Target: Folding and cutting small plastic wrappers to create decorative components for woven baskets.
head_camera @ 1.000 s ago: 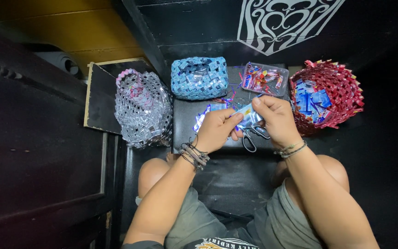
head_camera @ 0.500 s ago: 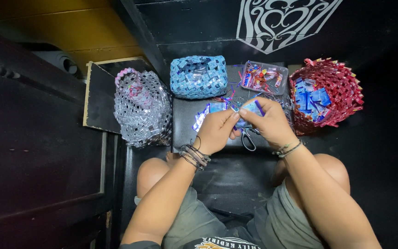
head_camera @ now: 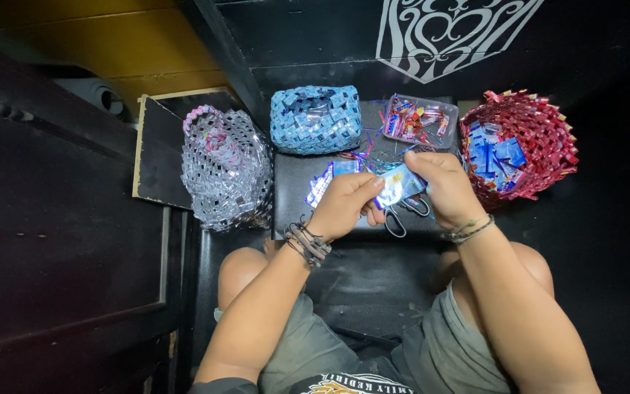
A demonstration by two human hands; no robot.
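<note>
My left hand [head_camera: 344,204] and my right hand [head_camera: 442,186] meet over a small black table [head_camera: 293,191], both pinching a shiny blue foil wrapper strip [head_camera: 399,186] between fingers and thumbs. Another blue foil piece [head_camera: 324,181] lies on the table just left of my left hand. A pair of scissors [head_camera: 402,214] rests under my hands, its handles showing between them. Dark cord bracelets circle my left wrist, and a thin band circles my right.
A silver woven bag [head_camera: 226,168] stands at the left, a blue woven pouch [head_camera: 315,119] at the back, a clear tray of wrapper pieces [head_camera: 421,120] beside it, and a red woven basket [head_camera: 523,142] holding blue strips at the right. My knees sit below the table.
Both hands have drawn closer together around the foil strip, the right hand shifting slightly left. The baskets and the tray have stayed where they were.
</note>
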